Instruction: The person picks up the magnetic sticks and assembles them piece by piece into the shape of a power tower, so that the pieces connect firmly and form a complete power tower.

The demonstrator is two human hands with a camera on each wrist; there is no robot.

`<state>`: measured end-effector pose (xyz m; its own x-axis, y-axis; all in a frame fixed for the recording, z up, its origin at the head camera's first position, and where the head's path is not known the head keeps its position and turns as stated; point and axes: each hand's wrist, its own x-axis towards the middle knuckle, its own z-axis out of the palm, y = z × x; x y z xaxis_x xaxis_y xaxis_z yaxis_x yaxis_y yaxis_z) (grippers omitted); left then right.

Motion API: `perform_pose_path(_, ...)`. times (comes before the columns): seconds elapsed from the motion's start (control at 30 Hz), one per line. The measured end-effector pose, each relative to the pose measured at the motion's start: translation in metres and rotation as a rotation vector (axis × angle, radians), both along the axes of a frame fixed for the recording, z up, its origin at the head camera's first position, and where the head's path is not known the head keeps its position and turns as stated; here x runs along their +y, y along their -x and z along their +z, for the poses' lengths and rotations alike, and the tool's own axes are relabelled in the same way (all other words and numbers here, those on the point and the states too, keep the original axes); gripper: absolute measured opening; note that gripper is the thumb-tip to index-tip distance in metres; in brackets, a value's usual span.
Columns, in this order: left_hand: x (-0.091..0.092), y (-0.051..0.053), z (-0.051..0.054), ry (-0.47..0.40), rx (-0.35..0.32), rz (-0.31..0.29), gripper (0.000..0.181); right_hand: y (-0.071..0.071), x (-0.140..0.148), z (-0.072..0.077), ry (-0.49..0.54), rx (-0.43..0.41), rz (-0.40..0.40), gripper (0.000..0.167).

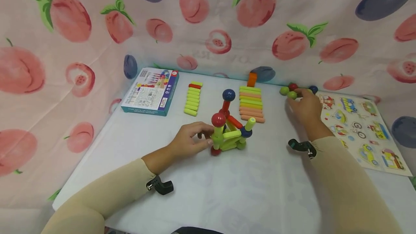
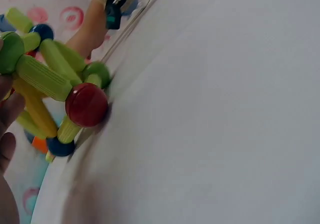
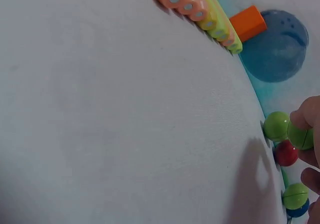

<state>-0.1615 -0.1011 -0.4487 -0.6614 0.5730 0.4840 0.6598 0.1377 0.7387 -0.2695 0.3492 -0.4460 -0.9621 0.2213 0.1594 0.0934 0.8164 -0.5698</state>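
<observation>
A building-toy model of sticks and balls (image 1: 231, 134) stands on the table, made of green, yellow and red sticks with red, blue and green balls. On its near left side my left hand (image 1: 191, 138) holds it, thumb and fingers about a green joint ball (image 2: 11, 51). My right hand (image 1: 306, 107) is at the back right, pinching a green ball (image 3: 301, 135) between thumb and finger. Close by lie another green ball (image 3: 276, 126), a red ball (image 3: 286, 153) and a blue ball (image 3: 298, 210). Part of the right hand falls outside the right wrist view.
A row of mostly green sticks (image 1: 193, 100) lies left of the model, and a row of pink, yellow and green sticks (image 1: 251, 104) behind it. An orange block (image 1: 251, 79) stands at the back. A toy box (image 1: 151, 91) sits left, a picture board (image 1: 364, 133) right.
</observation>
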Motion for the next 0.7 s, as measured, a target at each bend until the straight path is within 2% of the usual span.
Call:
perform_pose_path(0.17, 0.022, -0.021, 0.001, 0.0, 0.244, 0.02, 0.036, -0.009, -0.007, -0.001, 0.057, 0.017, 0.037, 0.053)
perform_pose_path(0.27, 0.044, -0.035, 0.004, 0.027, 0.38, 0.064, 0.038, -0.01, -0.009, -0.007, 0.077, -0.002, 0.05, 0.053)
perform_pose_path(0.37, 0.065, -0.05, 0.007, 0.076, 0.448, 0.099, 0.039, -0.013, -0.01, -0.014, 0.091, -0.013, 0.057, 0.052)
perform_pose_path(0.4, 0.07, -0.055, 0.008, 0.095, 0.45, 0.094, 0.041, -0.014, -0.01, -0.015, 0.109, -0.019, 0.06, 0.051)
perform_pose_path(0.47, 0.077, -0.064, 0.009, 0.142, 0.422, 0.042, 0.046, -0.017, -0.011, -0.014, 0.176, -0.04, 0.061, 0.053)
perform_pose_path(0.53, 0.077, -0.07, 0.01, 0.183, 0.374, -0.069, 0.052, -0.021, -0.014, -0.008, 0.306, -0.048, 0.086, 0.053)
perform_pose_path(0.57, 0.074, -0.072, 0.011, 0.183, 0.374, -0.128, 0.05, -0.024, -0.018, -0.002, 0.387, -0.047, 0.117, 0.05)
perform_pose_path(0.63, 0.065, -0.07, 0.014, 0.105, 0.39, -0.254, 0.04, -0.033, -0.027, 0.014, 0.594, -0.034, 0.22, 0.039)
perform_pose_path(0.7, 0.054, -0.063, 0.02, -0.048, 0.469, -0.335, 0.031, -0.045, -0.039, 0.033, 0.78, -0.011, 0.373, 0.026)
